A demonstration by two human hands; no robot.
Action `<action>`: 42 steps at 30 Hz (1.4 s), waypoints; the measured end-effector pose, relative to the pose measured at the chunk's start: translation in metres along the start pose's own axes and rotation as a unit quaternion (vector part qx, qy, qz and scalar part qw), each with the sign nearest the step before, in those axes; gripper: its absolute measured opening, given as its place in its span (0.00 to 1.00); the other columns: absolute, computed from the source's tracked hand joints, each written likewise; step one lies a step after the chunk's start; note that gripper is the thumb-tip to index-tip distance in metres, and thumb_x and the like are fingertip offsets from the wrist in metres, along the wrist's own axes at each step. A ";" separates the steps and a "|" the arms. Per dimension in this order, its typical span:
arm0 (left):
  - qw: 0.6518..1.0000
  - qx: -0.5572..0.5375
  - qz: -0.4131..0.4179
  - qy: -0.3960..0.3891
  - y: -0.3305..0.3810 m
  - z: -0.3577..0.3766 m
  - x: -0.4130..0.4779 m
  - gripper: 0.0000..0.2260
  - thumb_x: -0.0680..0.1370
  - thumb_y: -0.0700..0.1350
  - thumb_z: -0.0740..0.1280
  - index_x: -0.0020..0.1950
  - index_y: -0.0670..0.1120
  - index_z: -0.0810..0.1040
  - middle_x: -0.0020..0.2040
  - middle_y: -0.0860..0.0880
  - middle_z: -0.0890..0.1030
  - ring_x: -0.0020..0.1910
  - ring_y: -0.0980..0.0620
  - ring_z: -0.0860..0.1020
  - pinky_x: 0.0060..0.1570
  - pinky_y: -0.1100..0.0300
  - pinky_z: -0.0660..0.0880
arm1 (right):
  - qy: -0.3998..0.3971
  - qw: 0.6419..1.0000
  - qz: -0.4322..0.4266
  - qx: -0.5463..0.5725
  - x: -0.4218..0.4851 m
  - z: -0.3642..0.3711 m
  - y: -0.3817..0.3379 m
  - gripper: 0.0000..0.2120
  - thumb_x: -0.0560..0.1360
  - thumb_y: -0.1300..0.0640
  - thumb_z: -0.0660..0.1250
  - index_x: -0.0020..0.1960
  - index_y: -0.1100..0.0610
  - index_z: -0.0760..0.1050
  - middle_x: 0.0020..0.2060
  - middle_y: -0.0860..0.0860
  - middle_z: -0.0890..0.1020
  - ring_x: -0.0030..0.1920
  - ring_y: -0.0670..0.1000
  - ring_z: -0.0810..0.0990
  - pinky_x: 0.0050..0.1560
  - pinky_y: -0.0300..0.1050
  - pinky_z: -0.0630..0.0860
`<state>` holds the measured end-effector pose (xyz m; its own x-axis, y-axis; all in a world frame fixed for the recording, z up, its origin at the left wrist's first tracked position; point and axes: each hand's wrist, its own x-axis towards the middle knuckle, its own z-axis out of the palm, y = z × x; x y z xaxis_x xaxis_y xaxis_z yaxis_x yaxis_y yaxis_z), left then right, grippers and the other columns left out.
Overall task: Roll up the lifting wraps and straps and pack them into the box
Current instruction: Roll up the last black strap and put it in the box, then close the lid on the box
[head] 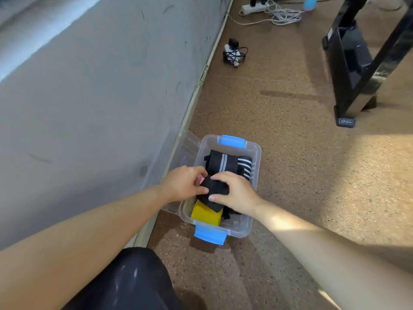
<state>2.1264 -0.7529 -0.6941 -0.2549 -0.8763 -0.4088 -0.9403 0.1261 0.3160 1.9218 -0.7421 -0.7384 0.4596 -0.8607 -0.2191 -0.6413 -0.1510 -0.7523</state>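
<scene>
Watching remotely, I saw left hand (183,183) and right hand (235,192) above the box (256,166), fingers (223,176) pinching one black wrap (214,189). Inside lay one yellow roll (206,214), two striped rolls (223,163).

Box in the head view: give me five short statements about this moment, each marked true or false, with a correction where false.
1. The left hand and the right hand both hold a black roll over the box. True.
2. The yellow roll lies at the box's far end. False: it lies at the near end, closest to the person.
3. Striped black rolls lie in the far end of the box. True.
4. The latches on the box are red. False: they are blue.
5. The box stands on a table. False: it stands on the floor, beside a grey wall.
</scene>
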 end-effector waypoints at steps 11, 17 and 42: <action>0.999 -0.026 -0.035 0.012 -0.010 0.003 -0.007 0.15 0.77 0.55 0.73 0.60 0.49 0.84 0.41 0.53 0.79 0.46 0.49 0.81 0.47 0.56 0.77 | 0.043 0.985 -0.085 -0.144 -0.012 0.018 0.005 0.22 0.79 0.47 0.70 0.72 0.48 0.74 0.71 0.46 0.75 0.70 0.52 0.74 0.73 0.52 0.67; 0.983 -0.059 -0.136 0.108 -0.027 -0.015 -0.014 0.14 0.79 0.52 0.70 0.64 0.50 0.80 0.51 0.52 0.81 0.54 0.48 0.81 0.52 0.55 0.76 | 0.037 0.957 -0.106 -0.269 -0.012 0.009 0.018 0.27 0.80 0.37 0.60 0.78 0.38 0.64 0.71 0.47 0.72 0.69 0.55 0.68 0.69 0.56 0.61; 0.958 -0.118 -0.213 0.149 -0.003 -0.024 -0.024 0.17 0.82 0.47 0.67 0.68 0.42 0.77 0.62 0.42 0.81 0.59 0.42 0.80 0.50 0.58 0.70 | 0.166 0.971 -0.035 -0.166 -0.037 0.010 0.024 0.24 0.73 0.39 0.72 0.67 0.44 0.78 0.67 0.44 0.74 0.68 0.52 0.63 0.62 0.50 0.56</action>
<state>2.1409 -0.7434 -0.6649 0.2500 -0.9229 -0.2927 -0.8584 -0.3511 0.3739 1.8953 -0.7096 -0.7549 0.3213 -0.9437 0.0783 -0.8043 -0.3156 -0.5035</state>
